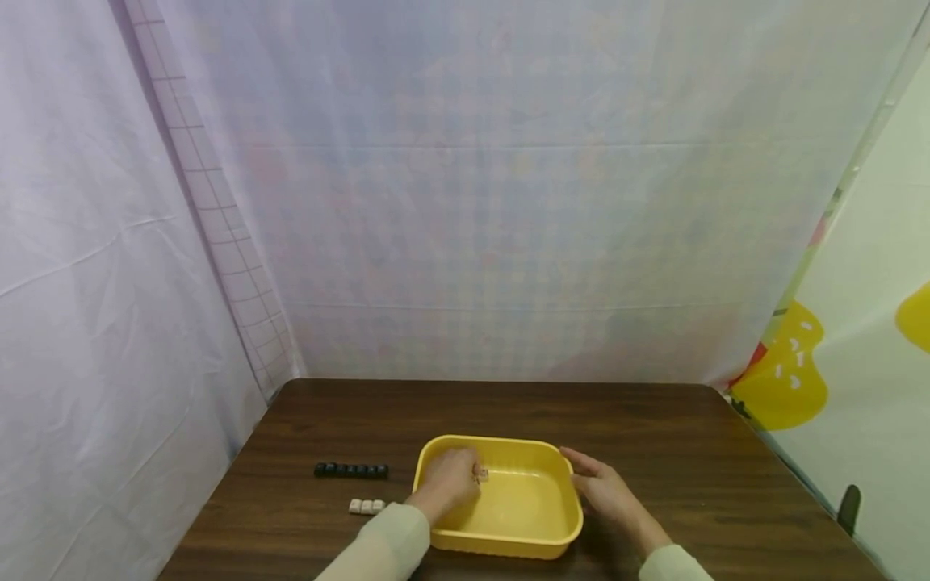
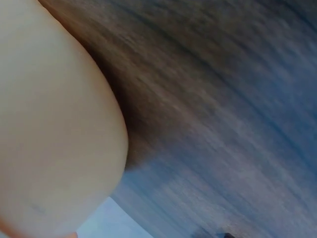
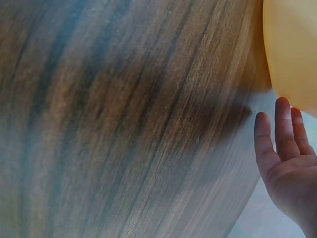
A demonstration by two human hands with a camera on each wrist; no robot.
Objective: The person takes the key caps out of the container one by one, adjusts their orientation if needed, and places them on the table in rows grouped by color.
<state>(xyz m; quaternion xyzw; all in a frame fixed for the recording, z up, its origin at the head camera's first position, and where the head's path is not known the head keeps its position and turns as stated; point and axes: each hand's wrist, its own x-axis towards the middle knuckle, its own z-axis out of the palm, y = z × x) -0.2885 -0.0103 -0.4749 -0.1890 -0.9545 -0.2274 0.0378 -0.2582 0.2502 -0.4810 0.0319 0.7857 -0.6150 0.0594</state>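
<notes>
A yellow rectangular basin stands near the front of the table. My left hand reaches over its left side, fingers curled, pinching a small pale keycap with reddish marks; the hand hides part of the grip. At the basin's right side is my right hand, its straight fingers touching the outer wall. The right wrist view shows those fingers extended against the yellow wall. Only bare skin and tabletop fill most of the left wrist view.
Left of the basin, a row of several black keycaps lies on the dark wooden table. Nearer me is a short row of white keycaps, its right end close to my left sleeve. Pale curtains hang behind the table.
</notes>
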